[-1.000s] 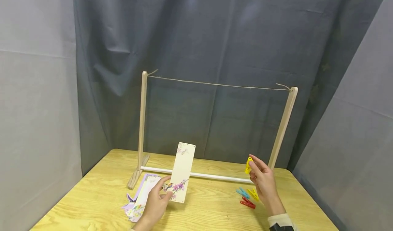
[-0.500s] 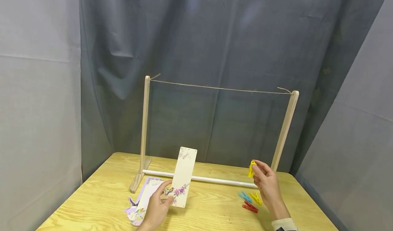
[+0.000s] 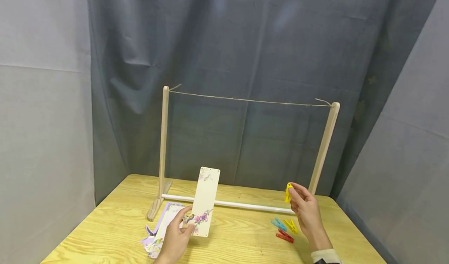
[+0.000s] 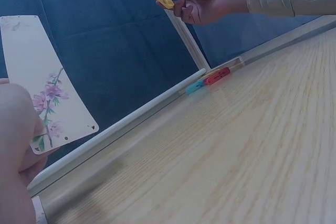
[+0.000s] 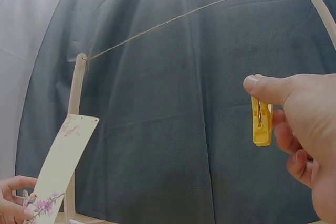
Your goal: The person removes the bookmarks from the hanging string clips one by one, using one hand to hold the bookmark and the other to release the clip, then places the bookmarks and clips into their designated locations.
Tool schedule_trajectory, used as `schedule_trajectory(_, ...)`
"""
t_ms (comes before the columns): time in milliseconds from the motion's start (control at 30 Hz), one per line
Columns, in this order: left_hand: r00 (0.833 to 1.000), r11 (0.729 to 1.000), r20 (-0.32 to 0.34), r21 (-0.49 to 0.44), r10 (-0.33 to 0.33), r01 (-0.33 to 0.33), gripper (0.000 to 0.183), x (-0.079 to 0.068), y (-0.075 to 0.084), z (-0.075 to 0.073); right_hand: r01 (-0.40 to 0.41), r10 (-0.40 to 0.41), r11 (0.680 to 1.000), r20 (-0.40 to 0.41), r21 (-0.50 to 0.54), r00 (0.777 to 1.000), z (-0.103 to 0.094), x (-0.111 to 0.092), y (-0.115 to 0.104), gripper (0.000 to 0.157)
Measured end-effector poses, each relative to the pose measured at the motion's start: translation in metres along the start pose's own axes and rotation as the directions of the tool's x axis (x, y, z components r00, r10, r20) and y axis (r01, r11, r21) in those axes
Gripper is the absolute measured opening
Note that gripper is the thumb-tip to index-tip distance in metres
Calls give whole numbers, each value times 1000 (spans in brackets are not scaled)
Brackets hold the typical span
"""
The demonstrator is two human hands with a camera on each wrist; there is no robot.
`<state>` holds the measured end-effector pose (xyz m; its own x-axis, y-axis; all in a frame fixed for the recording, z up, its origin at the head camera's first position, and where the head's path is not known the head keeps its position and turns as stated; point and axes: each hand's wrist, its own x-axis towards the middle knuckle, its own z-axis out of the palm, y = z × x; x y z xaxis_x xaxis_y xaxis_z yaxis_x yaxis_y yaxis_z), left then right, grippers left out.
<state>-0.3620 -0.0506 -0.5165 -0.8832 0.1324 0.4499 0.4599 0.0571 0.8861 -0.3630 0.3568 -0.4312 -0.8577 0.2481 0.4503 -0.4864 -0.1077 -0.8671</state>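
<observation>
My left hand [image 3: 176, 232] pinches a cream bookmark card [image 3: 206, 195] by its lower left side and holds it nearly upright above the table. The card bears a bird and pink blossoms, with small holes at its corners. A yellow clothespin [image 5: 261, 121] is pinched between the thumb and fingers of my right hand [image 3: 306, 213], pointing down. In the head view, blue [image 3: 278, 224], yellow [image 3: 291, 226] and red [image 3: 285, 236] clothespins lie on the table below that hand. More printed cards [image 3: 164, 231] lie beside my left hand, partly hidden by it.
A wooden stand spans the table [image 3: 242, 240], with a left post [image 3: 163, 139], a right post [image 3: 324, 147] and a white bottom bar [image 3: 245, 206]. Thin twine [image 3: 245, 100] runs between the post tops. Grey curtains [image 3: 210, 41] hang behind and at both sides.
The card in my left hand has shifted slightly left since half a second ago. The yellow clothespin stays in my right hand, a little lower in view than a second ago.
</observation>
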Motion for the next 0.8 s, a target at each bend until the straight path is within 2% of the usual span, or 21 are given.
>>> schedule_trajectory(133, 1000, 1000, -20, -7, 5, -5, 57, -2, 2, -3, -12, 12, 1000, 12, -12, 1000, -1, 1, 0, 36)
schedule_trajectory(333, 1000, 1000, -15, -7, -11, 11, 57, -4, 2, -4, -8, 8, 1000, 12, -13, 1000, -2, 0, 0, 33)
schedule_trajectory(800, 999, 1000, -33, 3, -13, 14, 58, -9, 5, -9, -46, 46, 997, 0, -56, 999, 0, -1, 4, 38)
